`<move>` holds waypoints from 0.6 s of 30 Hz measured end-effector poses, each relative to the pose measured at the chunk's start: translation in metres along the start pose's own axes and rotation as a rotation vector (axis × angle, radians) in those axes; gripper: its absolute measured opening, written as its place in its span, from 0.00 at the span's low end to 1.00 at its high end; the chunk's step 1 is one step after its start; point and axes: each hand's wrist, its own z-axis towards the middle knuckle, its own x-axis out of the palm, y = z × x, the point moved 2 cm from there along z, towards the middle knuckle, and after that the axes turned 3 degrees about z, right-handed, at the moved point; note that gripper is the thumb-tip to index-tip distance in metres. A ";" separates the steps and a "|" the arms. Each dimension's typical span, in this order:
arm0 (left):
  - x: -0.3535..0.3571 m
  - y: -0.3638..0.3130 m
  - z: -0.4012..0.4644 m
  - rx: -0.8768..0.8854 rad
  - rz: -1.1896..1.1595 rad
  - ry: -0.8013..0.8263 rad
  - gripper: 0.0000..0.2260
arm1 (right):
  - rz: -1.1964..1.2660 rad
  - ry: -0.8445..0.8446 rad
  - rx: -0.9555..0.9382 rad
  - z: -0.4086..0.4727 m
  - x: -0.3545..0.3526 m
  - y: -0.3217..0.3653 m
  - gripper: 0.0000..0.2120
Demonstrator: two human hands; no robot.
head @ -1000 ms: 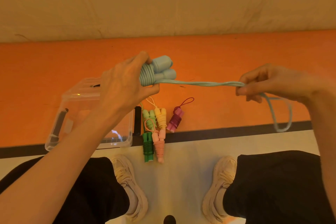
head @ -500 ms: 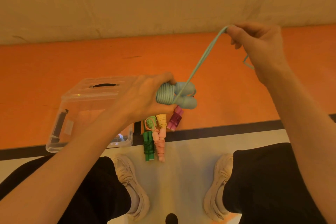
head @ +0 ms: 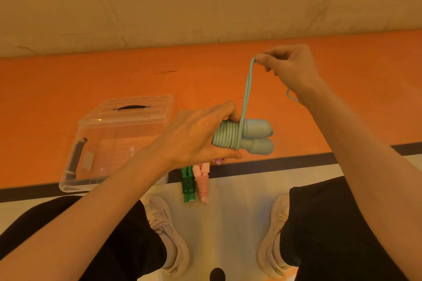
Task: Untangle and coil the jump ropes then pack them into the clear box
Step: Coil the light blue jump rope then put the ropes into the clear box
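Tension matters here: the right hand (head: 288,68), pinching the doubled blue cord (head: 247,89) up at far right, should keep it taut so each turn lies snug beside the last on the handles (head: 253,138) gripped by the left hand (head: 198,137), right of the open box (head: 75,180). Half a second ago the cord slanted more; now it rises nearly straight, with the bundle shifted right.

No readable text, brand, number or sign anywhere. Only a small pale sticker (head: 88,159) on the near wall of the clear plastic storage box (head: 109,121), too blurred to make out.
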 end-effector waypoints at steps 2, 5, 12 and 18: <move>0.001 -0.004 -0.001 0.003 0.005 0.001 0.25 | -0.031 0.031 0.009 -0.001 0.002 -0.002 0.09; 0.002 -0.010 -0.002 0.007 -0.019 -0.016 0.25 | -0.061 0.059 0.006 -0.002 0.003 -0.002 0.07; -0.002 -0.017 -0.003 -0.029 -0.112 -0.102 0.28 | -0.018 0.054 0.060 0.001 0.005 -0.010 0.05; -0.008 -0.024 -0.004 0.029 -0.162 -0.144 0.30 | -0.040 0.122 0.092 -0.004 0.008 -0.007 0.06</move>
